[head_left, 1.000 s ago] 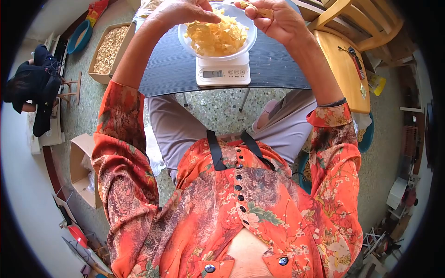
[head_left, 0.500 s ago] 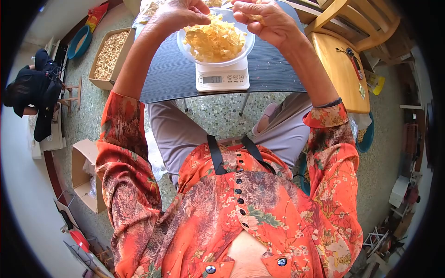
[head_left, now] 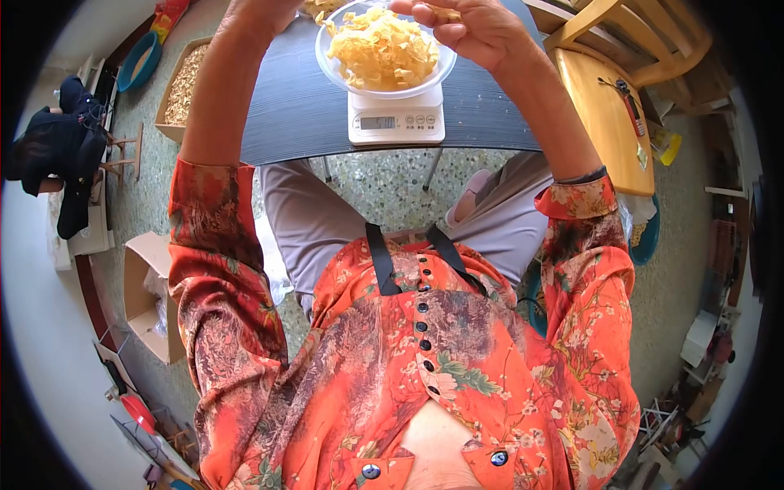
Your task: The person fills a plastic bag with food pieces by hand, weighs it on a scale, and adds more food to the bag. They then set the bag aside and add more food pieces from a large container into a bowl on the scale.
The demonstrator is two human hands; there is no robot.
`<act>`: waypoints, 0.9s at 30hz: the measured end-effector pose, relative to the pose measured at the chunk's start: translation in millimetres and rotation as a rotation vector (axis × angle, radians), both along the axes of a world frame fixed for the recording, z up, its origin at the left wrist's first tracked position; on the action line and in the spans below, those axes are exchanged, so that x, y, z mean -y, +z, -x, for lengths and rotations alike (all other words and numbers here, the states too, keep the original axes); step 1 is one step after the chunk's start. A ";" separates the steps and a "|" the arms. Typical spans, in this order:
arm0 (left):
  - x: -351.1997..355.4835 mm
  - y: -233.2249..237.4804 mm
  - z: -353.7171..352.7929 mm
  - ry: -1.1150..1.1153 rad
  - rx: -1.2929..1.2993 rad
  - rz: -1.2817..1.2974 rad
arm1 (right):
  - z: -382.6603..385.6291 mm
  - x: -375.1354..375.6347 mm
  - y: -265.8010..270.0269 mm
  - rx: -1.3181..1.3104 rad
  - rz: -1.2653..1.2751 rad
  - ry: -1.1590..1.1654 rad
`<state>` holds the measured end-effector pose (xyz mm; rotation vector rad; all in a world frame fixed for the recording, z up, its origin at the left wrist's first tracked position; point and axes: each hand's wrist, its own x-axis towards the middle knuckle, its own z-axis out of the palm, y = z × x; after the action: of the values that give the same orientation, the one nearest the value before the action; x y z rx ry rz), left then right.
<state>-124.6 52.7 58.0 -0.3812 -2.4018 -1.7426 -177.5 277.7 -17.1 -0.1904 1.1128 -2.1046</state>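
Your right hand (head_left: 480, 31) was partly curled, pinching pale flakes (head_left: 443, 15) beside the bowl (head_left: 328, 67). Your left hand (head_left: 268, 6) was cropped, its grip unclear.

A red tool (head_left: 633, 113) is borne by a wooden chair (head_left: 586, 102). Clear plastic (head_left: 158, 314) is held in an open cardboard box (head_left: 135, 282) on the speckled floor (head_left: 367, 192). Dark clothes (head_left: 75, 184) are worn by a person (head_left: 69, 147) at far left.

The person wore a red-orange floral shirt (head_left: 392, 351) with turned-back cuffs and dark buttons, black straps (head_left: 382, 260), grey trousers (head_left: 310, 220) and a dark wristband (head_left: 585, 176).
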 end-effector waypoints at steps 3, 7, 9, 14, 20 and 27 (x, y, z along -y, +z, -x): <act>-7.6 2.2 -5.5 -0.065 -0.010 -0.142 | -18.7 9.8 16.3 0.000 0.131 -0.012; -16.9 5.7 -11.1 -0.011 -0.074 -0.012 | -10.8 10.1 16.8 0.117 0.303 0.049; -19.6 2.5 -11.0 -0.095 -0.094 0.021 | -13.2 9.0 16.5 0.054 0.276 -0.034; -39.7 10.3 -31.3 0.094 -0.078 0.267 | -22.1 11.2 23.3 0.018 0.199 -0.223; -45.3 15.6 -38.0 0.152 -0.057 0.347 | -9.5 -2.1 7.4 -0.034 0.102 -0.096; -10.4 -10.9 0.9 0.023 0.031 0.355 | -16.5 -15.1 12.9 0.072 0.013 -0.228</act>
<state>-125.5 63.1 47.0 -0.3662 -2.7270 -1.3169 -161.0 292.9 -4.2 0.0076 1.1223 -2.2994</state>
